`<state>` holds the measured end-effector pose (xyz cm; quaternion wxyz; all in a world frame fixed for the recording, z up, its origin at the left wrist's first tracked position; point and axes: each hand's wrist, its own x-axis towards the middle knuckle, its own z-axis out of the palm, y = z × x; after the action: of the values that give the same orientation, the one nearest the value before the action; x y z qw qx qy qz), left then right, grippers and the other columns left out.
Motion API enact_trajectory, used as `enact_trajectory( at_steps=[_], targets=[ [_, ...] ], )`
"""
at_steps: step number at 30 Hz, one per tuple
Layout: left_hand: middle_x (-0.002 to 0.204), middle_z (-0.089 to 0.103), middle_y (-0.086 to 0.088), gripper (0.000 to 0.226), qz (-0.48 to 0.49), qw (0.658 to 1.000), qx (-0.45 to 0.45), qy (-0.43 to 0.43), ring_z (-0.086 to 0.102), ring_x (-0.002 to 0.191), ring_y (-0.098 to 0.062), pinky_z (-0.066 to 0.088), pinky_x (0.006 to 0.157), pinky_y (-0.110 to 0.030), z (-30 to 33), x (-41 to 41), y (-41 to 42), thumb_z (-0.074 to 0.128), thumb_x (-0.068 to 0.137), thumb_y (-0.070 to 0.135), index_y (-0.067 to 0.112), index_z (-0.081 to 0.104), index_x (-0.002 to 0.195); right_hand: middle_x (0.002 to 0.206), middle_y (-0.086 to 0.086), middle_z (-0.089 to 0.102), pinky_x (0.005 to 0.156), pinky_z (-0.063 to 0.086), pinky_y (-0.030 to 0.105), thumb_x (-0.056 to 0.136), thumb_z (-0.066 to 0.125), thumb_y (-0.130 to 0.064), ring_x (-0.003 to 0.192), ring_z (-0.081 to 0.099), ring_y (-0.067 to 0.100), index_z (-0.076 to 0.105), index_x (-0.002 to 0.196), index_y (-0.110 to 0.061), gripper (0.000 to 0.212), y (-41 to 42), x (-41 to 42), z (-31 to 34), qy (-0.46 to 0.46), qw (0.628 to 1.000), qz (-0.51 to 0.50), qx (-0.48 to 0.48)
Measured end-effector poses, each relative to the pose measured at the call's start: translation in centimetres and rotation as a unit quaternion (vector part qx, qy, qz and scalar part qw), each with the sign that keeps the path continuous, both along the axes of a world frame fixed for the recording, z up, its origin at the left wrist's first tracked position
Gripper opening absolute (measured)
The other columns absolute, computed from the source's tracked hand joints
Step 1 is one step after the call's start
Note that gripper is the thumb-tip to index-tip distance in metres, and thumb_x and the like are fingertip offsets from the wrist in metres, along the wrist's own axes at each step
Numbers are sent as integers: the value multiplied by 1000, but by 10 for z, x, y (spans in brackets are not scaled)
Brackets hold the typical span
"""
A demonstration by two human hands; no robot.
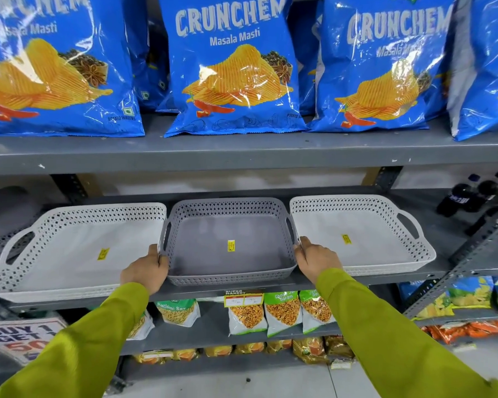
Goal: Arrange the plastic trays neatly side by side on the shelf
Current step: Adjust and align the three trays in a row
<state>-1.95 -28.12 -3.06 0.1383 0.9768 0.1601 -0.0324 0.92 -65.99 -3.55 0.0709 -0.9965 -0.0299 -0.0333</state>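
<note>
The middle tray [230, 242] is grey, with a diamond-hole lattice wall and a small yellow sticker [231, 245]. The left tray [69, 254] and the right tray [357, 239] are white with the same lattice and yellow stickers. The shelf [242, 156] is dark grey. The far crisp bags [230, 64] are bright blue with golden ridged crisps. Both sleeves [385, 326] are olive green.

From my feed: both arms in long sleeves — solid lime/olive-green fabric, no print or logo that I can make out. Left sleeve [98, 337] and right sleeve [385, 331] match, cuffs ending at the wrists, cloth lightly creased. Left hand [145, 271] and right hand [316, 261] bare — no gloves, rings or watch visible.
</note>
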Motion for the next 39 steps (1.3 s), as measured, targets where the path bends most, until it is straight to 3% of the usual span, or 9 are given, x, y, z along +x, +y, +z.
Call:
enact_trajectory(
  at_steps=[9, 17, 23, 34, 39],
  targets=[
    [106, 70, -20, 40, 16, 1000, 5, -20, 65, 96, -39, 47, 78, -40, 3, -1, -5, 31, 96, 34, 11, 39, 128, 96, 18, 71, 61, 36, 34, 97, 26, -43, 87, 65, 37, 48, 115, -12, 42, 1, -1, 0, -18, 1000, -2, -5],
    [109, 69, -22, 43, 12, 1000, 4, -19, 64, 98, -40, 44, 75, -39, 4, -3, -6, 33, 96, 33, 9, 37, 132, 94, 18, 70, 63, 44, 37, 95, 28, -45, 85, 65, 38, 49, 111, -14, 41, 0, 1, -5, -23, 1000, -8, 6],
    [107, 70, -20, 42, -11, 1000, 1, -12, 65, 97, -39, 47, 77, -40, 7, -7, -7, 36, 95, 34, 8, 36, 128, 96, 20, 69, 62, 40, 36, 94, 33, -39, 85, 65, 39, 48, 116, -13, 37, -1, 3, -5, -10, 1000, -8, 8],
    [119, 67, -17, 61, -34, 999, 1, 21, 64, 104, -37, 49, 86, -42, 13, -10, -4, 41, 93, 34, 11, 20, 145, 94, 20, 69, 62, 39, 35, 94, 34, -37, 84, 64, 39, 47, 115, -13, 35, -1, 1, -3, -1, 1000, -5, 8],
    [119, 67, -16, 59, -36, 999, -1, 26, 64, 104, -37, 50, 86, -41, 15, -12, -5, 41, 93, 35, 11, 22, 143, 95, 19, 69, 62, 39, 35, 94, 32, -38, 85, 64, 37, 47, 115, -14, 35, 0, 0, -1, 3, 1000, -6, 4]
  ],
)
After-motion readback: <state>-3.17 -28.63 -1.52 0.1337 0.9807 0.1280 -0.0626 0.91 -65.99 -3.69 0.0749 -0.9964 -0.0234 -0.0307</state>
